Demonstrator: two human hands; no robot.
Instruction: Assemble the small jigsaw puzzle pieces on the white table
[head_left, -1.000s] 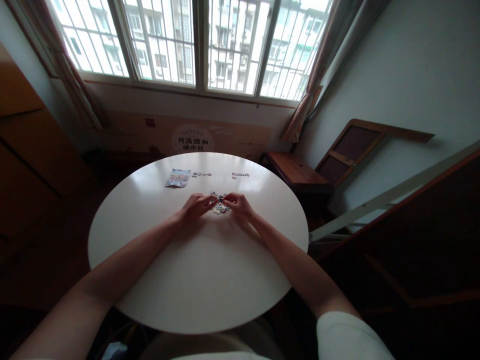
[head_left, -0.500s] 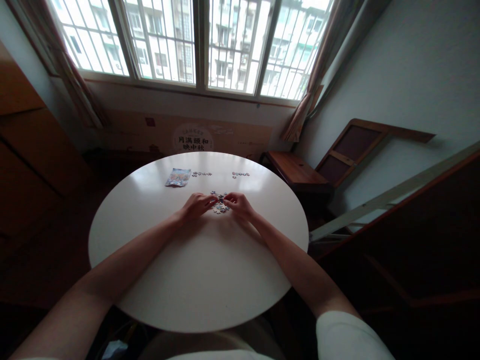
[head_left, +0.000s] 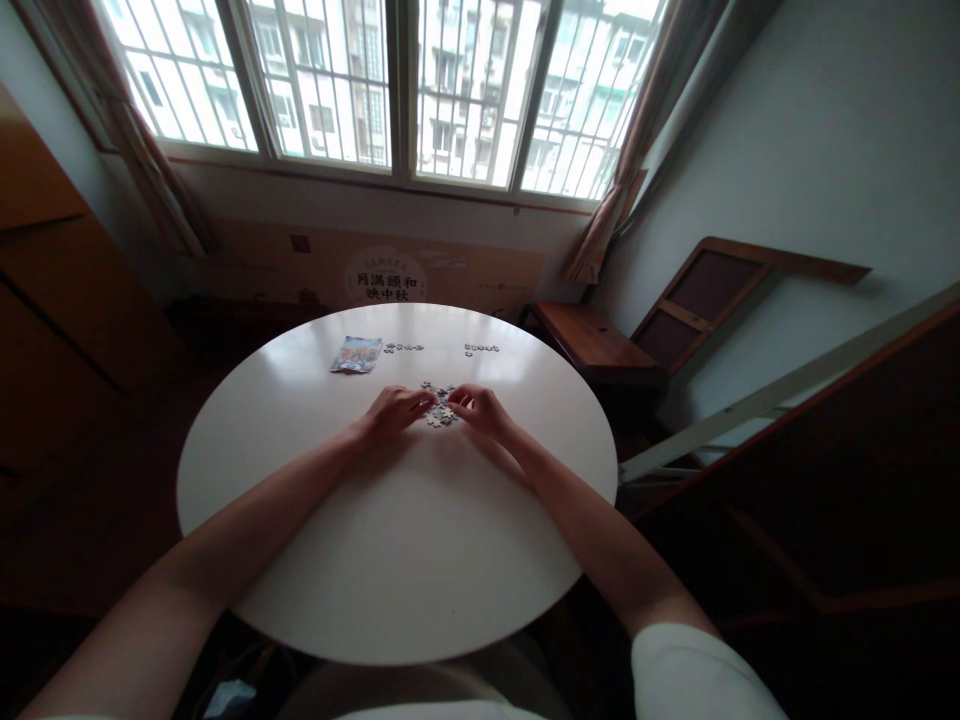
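A small heap of jigsaw puzzle pieces (head_left: 436, 418) lies on the round white table (head_left: 405, 540), between my two hands. My left hand (head_left: 397, 408) reaches in from the left with its fingers drawn together at the heap's edge. From the other side, my right hand (head_left: 480, 408) has curled fingers and thumb over the heap's right part. Whatever either set of fingertips pinches is too small to make out. Beyond the hands are a short row of puzzle pieces (head_left: 405, 348) on the left and another group of joined or lined-up pieces (head_left: 481, 349) on the right.
A colourful printed packet or sheet (head_left: 356, 355) lies at the table's far left. Past the far edge stand a wooden bench (head_left: 592, 335) and a barred window (head_left: 472, 90). A dark wooden piece of furniture (head_left: 825, 520) is at the right.
My right fingertips have shifted slightly within the heap. My left hand is nearly still, and the rows of pieces and the packet stay in place.
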